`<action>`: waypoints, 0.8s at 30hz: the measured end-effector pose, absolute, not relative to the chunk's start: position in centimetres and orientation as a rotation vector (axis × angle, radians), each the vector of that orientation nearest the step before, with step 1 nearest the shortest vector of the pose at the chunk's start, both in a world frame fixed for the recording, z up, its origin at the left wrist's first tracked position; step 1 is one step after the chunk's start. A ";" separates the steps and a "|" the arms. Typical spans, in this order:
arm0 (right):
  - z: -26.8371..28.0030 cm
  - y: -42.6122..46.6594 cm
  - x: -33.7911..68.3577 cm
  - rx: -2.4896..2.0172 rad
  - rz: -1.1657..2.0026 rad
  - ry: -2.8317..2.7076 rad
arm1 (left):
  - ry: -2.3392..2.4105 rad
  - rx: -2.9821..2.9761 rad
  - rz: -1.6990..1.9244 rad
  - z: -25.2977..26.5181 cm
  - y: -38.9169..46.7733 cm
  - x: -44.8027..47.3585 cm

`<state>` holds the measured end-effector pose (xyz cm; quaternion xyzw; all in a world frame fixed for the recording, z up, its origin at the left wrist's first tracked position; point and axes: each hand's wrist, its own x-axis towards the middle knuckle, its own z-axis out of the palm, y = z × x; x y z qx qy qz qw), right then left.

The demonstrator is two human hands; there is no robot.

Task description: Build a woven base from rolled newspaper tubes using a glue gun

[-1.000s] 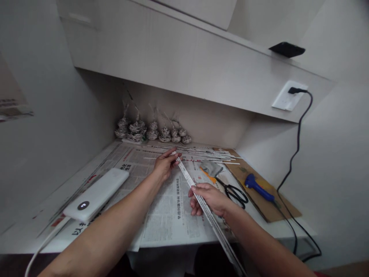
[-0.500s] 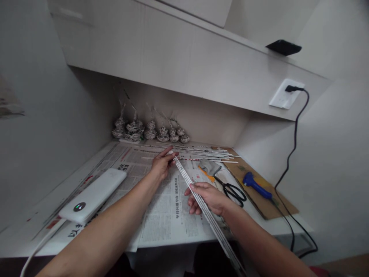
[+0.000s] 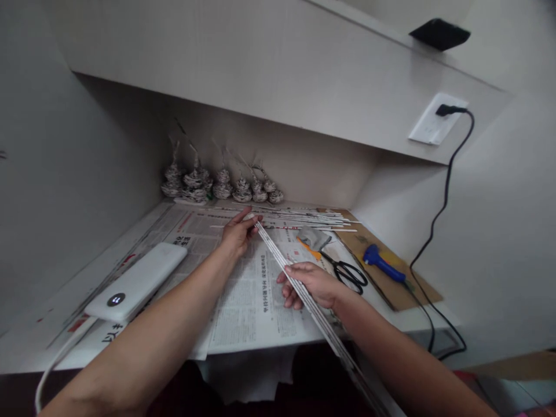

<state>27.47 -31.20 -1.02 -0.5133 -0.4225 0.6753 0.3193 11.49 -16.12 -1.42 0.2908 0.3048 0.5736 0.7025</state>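
Note:
A bundle of thin rolled-paper sticks point(image 3: 319, 318) slants from the middle of the table down past its front edge at the lower right. My left hand point(image 3: 238, 233) pinches the far end of the bundle between thumb and fingers. Partway along, my right hand point(image 3: 308, 284) grips the same sticks, thumb on top and fingers curled beneath. More loose paper sticks point(image 3: 321, 219) lie behind my hands on the newspaper point(image 3: 243, 301). Just beyond my right hand are scissors with black handles point(image 3: 351, 277), beside a grey cloth-like piece point(image 3: 313, 237) and an orange-yellow tool point(image 3: 307, 248).
Several woven paper gourds point(image 3: 197, 184) stand along the back wall. A white power bank point(image 3: 139, 284) with a cable lies at left. On the right, a blue glue gun point(image 3: 383, 263) rests on cardboard point(image 3: 402, 298), near a black cord point(image 3: 445, 197) from the wall socket point(image 3: 436, 120).
The camera view has tilted down slightly, so the scene sits higher and shelf and socket show nearer the top. Both hands keep the same hold on the paper sticks.

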 end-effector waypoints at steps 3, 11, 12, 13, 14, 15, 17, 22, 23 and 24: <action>-1.1 -31.4 27.5 -1.356 1.772 -1.103 | 0.669 0.662 1.267 -1.4 -16.1 11.4; -0.9 -32.0 27.9 -1.364 1.787 -1.112 | 0.683 0.635 1.263 -1.2 -15.8 11.1; -0.9 -32.1 27.9 -1.366 1.788 -1.108 | 0.687 0.634 1.264 -1.2 -15.7 11.1; -0.8 -32.3 28.0 -1.366 1.789 -1.105 | 0.692 0.634 1.267 -1.2 -15.6 11.1; -0.8 -32.5 28.1 -1.365 1.792 -1.105 | 0.698 0.633 1.272 -1.2 -15.5 11.0; -0.8 -32.7 28.2 -1.366 1.797 -1.104 | 0.705 0.629 1.279 -1.3 -15.4 11.0; -0.8 -33.1 28.4 -1.368 1.813 -1.101 | 0.714 0.623 1.291 -1.3 -15.3 10.9; -1.2 -34.4 28.8 -1.378 1.836 -1.099 | 0.735 0.620 1.299 -1.3 -15.3 10.9; -1.3 -34.6 28.9 -1.386 1.835 -1.095 | 0.738 0.620 1.307 -1.2 -15.3 10.9; -1.3 -34.8 28.9 -1.394 1.834 -1.088 | 0.739 0.619 1.315 -1.2 -15.4 10.9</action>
